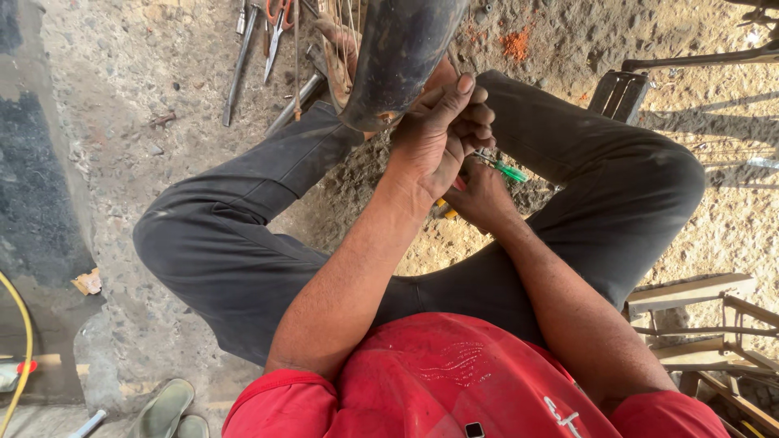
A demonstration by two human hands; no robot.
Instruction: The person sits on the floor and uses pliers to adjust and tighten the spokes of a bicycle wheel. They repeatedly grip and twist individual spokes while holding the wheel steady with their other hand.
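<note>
While pressed against the lower edge of a black bicycle tyre (402,57) held between the knees: left hand (438,134) closed, fingers curled on the tyre, thumb up. Just beneath, touching it: right hand (479,195) gripping a green-handled screwdriver (505,169). Behind the tyre: rusty spoked wheel (341,40). Farther out on sandy ground: pliers (276,28), metal rods (240,65), 2 sandals (166,410), wooden frame (706,324).

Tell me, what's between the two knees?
In the head view, both hands: the left hand grips the black tyre, the right hand holds a green-handled screwdriver. Sandy ground lies beyond.
</note>
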